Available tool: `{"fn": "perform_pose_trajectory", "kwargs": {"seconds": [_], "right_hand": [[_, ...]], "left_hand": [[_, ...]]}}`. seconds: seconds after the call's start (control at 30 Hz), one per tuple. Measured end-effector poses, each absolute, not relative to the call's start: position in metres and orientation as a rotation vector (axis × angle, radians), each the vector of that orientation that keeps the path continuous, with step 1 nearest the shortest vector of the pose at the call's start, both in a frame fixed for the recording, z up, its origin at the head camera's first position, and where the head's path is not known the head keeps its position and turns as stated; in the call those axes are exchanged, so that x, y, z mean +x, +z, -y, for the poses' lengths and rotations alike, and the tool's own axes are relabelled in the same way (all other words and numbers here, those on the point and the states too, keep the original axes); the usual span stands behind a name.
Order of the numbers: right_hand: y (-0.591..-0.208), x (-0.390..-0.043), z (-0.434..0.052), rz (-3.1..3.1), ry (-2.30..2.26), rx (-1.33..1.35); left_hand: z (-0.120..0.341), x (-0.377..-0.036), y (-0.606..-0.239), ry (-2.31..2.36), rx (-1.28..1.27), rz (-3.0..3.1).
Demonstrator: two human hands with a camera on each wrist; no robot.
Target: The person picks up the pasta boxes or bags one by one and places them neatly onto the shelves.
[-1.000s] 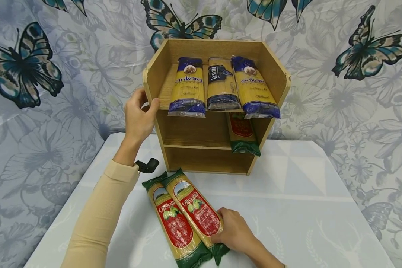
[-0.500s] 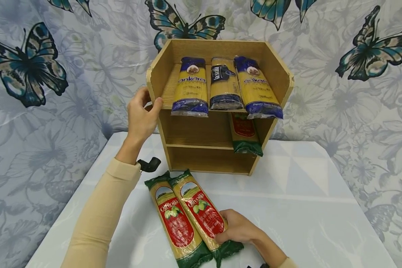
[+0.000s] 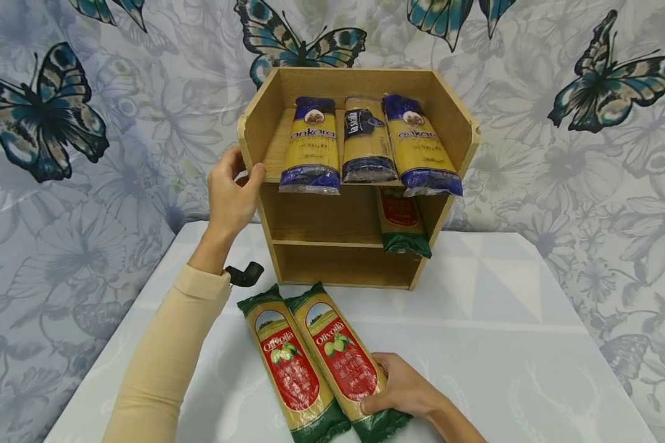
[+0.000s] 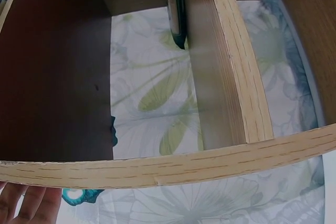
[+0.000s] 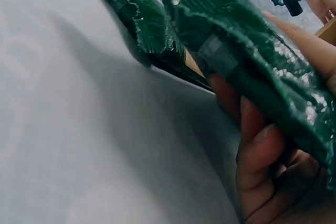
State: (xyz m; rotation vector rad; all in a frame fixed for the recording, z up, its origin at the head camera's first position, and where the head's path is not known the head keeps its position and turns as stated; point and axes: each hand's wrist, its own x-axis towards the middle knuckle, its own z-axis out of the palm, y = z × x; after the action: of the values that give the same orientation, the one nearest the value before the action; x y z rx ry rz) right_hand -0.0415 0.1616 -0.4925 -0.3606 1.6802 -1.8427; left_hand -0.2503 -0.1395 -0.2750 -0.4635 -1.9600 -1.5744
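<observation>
Two green-and-red Olivolla spaghetti packs lie side by side on the white table (image 3: 504, 344) in front of me. My right hand (image 3: 388, 389) grips the lower end of the right pack (image 3: 338, 357), with its fingers (image 5: 262, 166) curled under the green end (image 5: 252, 61). The left pack (image 3: 288, 369) lies loose beside it. My left hand (image 3: 237, 179) holds the left side panel of the wooden shelf (image 3: 360, 80), thumb on the front edge. In the left wrist view the fingertips (image 4: 31, 203) show below the shelf's edge (image 4: 184, 169).
Three blue-and-yellow pasta packs (image 3: 312, 144) lie across the top shelf. Another green-and-red pack (image 3: 401, 221) leans on the right of the middle shelf. A butterfly-print cloth (image 3: 61, 117) hangs behind the table. A black strap piece (image 3: 245, 274) sits at my left wrist.
My right hand has slid down toward the right pack's lower end and curled round it; that pack has shifted slightly. My left hand has stayed on the shelf's side.
</observation>
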Motion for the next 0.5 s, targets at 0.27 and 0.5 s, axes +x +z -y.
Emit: {"fn": "perform_pose_trajectory", "kwargs": {"seconds": [0.27, 0.5], "right_hand": [[-0.485, -0.030, -0.167, -1.669, -1.918, -0.360], [-0.468, -0.027, -0.175, -1.724, -1.982, -0.374]], "left_hand": [[0.141, -0.252, -0.277, -1.577, -0.476, 1.953], [0.142, -0.254, -0.279, -1.568, -0.474, 1.955]]}}
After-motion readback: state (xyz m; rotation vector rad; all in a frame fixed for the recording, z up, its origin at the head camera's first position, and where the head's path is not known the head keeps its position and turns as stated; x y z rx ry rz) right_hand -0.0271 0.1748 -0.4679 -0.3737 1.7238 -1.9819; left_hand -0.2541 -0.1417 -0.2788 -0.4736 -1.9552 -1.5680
